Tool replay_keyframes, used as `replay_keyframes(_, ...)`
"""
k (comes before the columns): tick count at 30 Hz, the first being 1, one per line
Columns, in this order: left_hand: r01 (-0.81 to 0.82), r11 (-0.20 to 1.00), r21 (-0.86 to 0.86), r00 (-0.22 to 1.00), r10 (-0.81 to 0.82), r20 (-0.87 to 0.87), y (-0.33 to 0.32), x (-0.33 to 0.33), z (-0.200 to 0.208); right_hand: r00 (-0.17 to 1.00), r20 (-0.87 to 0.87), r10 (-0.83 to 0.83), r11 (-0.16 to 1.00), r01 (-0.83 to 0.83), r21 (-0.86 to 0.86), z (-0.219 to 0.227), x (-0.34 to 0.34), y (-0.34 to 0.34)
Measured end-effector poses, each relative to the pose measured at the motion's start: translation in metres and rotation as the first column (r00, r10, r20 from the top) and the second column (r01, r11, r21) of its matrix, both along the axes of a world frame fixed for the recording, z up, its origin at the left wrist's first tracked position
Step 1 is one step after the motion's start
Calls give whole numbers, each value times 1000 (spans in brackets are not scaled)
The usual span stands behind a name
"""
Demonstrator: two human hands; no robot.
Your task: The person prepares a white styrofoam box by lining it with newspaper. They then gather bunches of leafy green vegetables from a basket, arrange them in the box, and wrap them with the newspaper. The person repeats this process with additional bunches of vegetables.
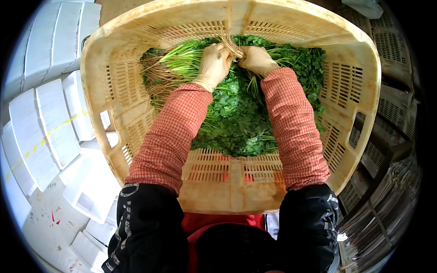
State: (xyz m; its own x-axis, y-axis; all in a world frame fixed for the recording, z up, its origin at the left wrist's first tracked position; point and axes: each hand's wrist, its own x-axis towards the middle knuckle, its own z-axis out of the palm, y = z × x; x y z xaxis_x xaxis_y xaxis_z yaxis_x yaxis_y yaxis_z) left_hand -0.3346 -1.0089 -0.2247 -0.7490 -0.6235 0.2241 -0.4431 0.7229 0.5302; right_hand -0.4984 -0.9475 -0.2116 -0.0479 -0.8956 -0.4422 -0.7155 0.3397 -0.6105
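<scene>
Both my hands wear pale cream gloves and meet at the far side of a big yellowish plastic crate (227, 200). Between them is a bunch of coriander roots (233, 48), thin and brown, pointing up toward the far wall. My left hand (214, 66) is closed round the bunch from the left. From the right, my right hand (257, 60) closes on the same bunch; its fingertips are partly hidden. Beneath the hands lies a bed of leafy green coriander (236, 129). At the left, pale stems (184, 59) end in brown roots (157, 82).
White foam boxes (93, 184) and stacked white foam pieces (57, 127) stand left of the crate. On the right are more slatted crates (390, 48) and a strapped stack of flattened sheets (387, 209). The crate's side walls have hand openings.
</scene>
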Motion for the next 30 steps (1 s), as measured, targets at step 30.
replay_keyframes(30,-140,22,990,813,573,102,55,-124,-2,599,693,-400,754,645,-122,32,-81,102)
